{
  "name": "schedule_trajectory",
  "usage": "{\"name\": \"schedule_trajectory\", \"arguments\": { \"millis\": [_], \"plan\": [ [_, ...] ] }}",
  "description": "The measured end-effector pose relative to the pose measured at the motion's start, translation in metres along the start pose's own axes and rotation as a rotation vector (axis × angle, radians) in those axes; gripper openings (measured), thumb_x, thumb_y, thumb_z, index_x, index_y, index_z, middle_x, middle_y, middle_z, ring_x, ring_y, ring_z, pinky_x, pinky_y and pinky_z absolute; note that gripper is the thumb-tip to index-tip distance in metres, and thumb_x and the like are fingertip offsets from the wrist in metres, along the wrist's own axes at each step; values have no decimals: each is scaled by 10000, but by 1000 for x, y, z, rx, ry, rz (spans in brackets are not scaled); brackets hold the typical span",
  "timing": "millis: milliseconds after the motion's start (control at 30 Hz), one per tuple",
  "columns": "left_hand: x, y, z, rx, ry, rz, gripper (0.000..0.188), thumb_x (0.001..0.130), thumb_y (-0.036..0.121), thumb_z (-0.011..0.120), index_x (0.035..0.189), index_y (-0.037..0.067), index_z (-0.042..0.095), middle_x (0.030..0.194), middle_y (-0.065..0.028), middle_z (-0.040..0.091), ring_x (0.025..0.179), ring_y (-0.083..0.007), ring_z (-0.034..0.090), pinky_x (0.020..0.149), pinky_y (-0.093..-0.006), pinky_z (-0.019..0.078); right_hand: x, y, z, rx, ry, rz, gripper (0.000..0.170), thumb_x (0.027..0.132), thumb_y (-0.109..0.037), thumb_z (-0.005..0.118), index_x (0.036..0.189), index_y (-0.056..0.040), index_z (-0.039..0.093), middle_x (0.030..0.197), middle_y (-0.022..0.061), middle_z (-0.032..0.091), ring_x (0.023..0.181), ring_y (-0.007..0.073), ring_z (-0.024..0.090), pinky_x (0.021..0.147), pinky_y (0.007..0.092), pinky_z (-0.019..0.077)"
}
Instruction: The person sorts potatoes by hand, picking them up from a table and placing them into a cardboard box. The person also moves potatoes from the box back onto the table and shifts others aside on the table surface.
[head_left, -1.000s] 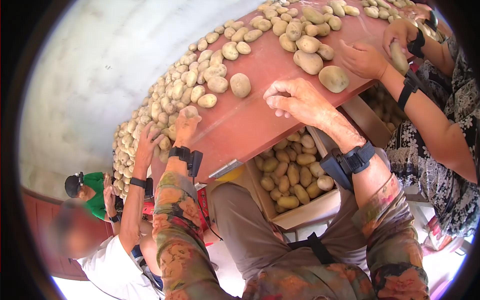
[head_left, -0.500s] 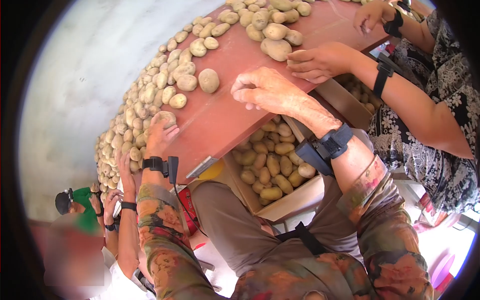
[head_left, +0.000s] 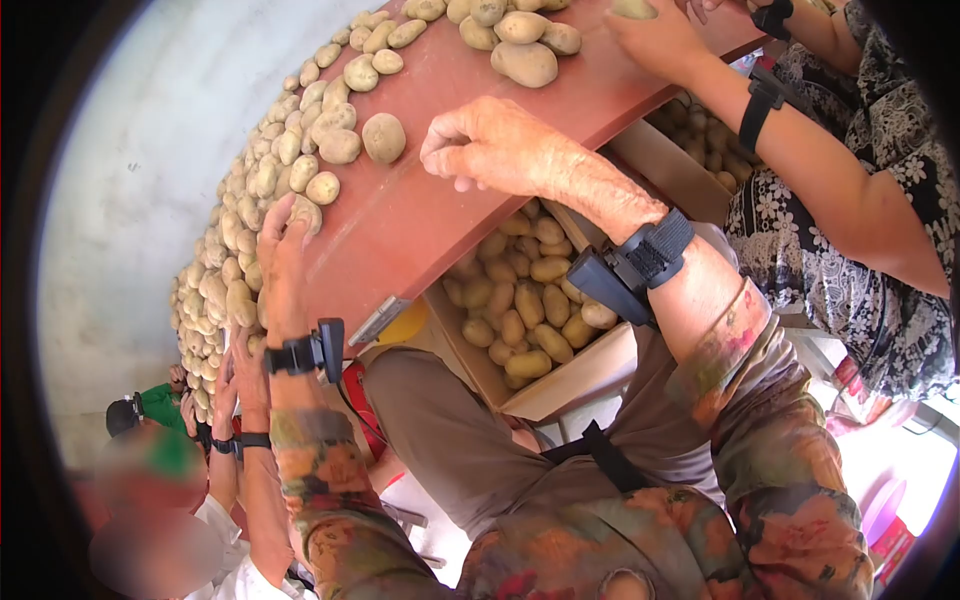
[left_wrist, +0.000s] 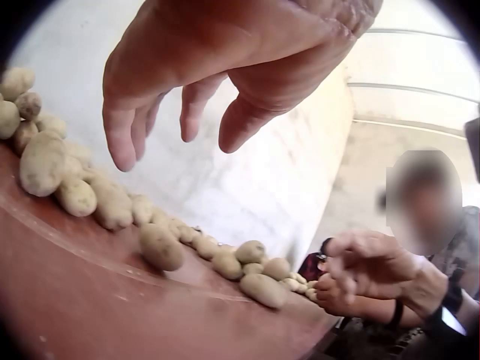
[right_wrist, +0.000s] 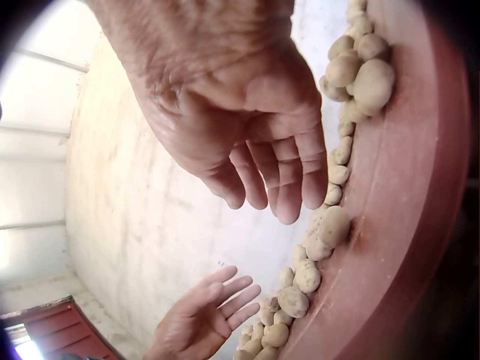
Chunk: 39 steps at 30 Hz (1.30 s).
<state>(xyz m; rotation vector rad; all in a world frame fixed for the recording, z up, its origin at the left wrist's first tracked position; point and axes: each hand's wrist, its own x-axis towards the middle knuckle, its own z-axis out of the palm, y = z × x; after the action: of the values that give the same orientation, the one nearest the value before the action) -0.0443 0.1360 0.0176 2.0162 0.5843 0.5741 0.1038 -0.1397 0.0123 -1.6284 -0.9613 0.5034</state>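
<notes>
My left hand [head_left: 285, 262] is beside the potato heap [head_left: 240, 215], its fingers near a potato [head_left: 306, 214] in the head view. In the left wrist view the same hand [left_wrist: 232, 67] has loosely bent, parted fingers with nothing between them. The right wrist view also shows my left hand [right_wrist: 201, 319] with its fingers spread. My right hand [head_left: 500, 148] hovers above the red table [head_left: 400, 225], fingers relaxed and gently bent; its palm [right_wrist: 240, 105] is bare in the right wrist view. A round potato [head_left: 384, 138] lies on the table left of it.
Below the table edge is a cardboard box [head_left: 575, 385] of potatoes, with another box [head_left: 660, 180] to its right. A neighbour's hand [head_left: 655, 40] holds a potato at the upper right. More people sit at the lower left. Larger potatoes [head_left: 525, 63] are grouped farther up.
The head view has shifted, so the table and boxes appear farther left. My left hand's fingers have straightened beside the potato they were around. The neighbour's hand has drawn back from the larger potatoes.
</notes>
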Motion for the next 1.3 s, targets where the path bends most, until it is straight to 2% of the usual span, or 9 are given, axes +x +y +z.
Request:
{"name": "schedule_trajectory", "arguments": {
  "millis": [167,400,500,567,633,700,900,1033,1300],
  "plan": [
    [-100,62,59,-113,-301,103,221,891,68,529,1063,-24,634,964,-74,657,861,-153,626,808,-269,496,1,5,2,-12,16,-24,221,864,-199,575,951,-16,663,801,47,654,697,120,626,625,276,508],
    [-156,-16,138,37,-687,22,238,865,129,582,1059,0,629,908,-112,672,839,-168,637,766,-302,498,-2,5,-2,-14,5,9,209,868,-198,567,954,-34,663,842,31,657,712,117,629,638,271,515],
    [-170,-26,170,100,-851,-86,290,847,175,601,1087,14,619,983,-171,657,931,-267,636,828,-354,487,-5,2,-5,-26,3,30,206,867,-203,562,946,-43,664,856,28,657,728,118,631,648,274,515],
    [-172,-47,192,225,-880,254,300,828,127,617,1100,2,606,982,-132,639,848,-222,604,751,-304,483,-5,2,-6,-34,0,27,212,867,-217,559,937,-47,664,851,30,657,741,121,631,658,277,516],
    [-170,-67,216,215,-917,239,353,776,135,649,1108,21,610,1047,-147,624,882,-279,588,790,-347,472,-5,1,-6,-41,3,20,217,866,-223,559,933,-45,664,849,34,656,743,123,630,660,276,514],
    [-168,-81,239,133,-927,452,505,747,130,664,1226,43,532,1190,-211,556,1131,-387,508,950,-420,414,-6,1,-6,-50,9,15,223,865,-228,559,930,-43,664,847,39,656,745,124,628,662,275,513],
    [-165,-99,290,429,-1237,265,699,596,78,733,1256,53,505,1254,-214,524,1219,-373,454,1002,-385,395,-8,-1,-8,-13,-5,50,228,861,-222,556,930,-34,665,844,55,656,748,129,625,660,275,507],
    [-194,-203,328,597,-1040,528,506,679,139,640,1173,41,587,1174,-184,607,1093,-335,592,864,-359,506,-7,2,-9,-32,1,-11,241,876,-228,560,941,-19,659,846,52,650,730,125,616,645,276,497],
    [-185,-70,242,624,-950,220,358,665,218,677,949,3,637,964,-189,667,916,-340,648,754,-410,517,-12,-7,-5,36,50,-34,219,833,-197,580,885,-2,666,791,95,671,670,166,647,640,319,507]
  ]
}}
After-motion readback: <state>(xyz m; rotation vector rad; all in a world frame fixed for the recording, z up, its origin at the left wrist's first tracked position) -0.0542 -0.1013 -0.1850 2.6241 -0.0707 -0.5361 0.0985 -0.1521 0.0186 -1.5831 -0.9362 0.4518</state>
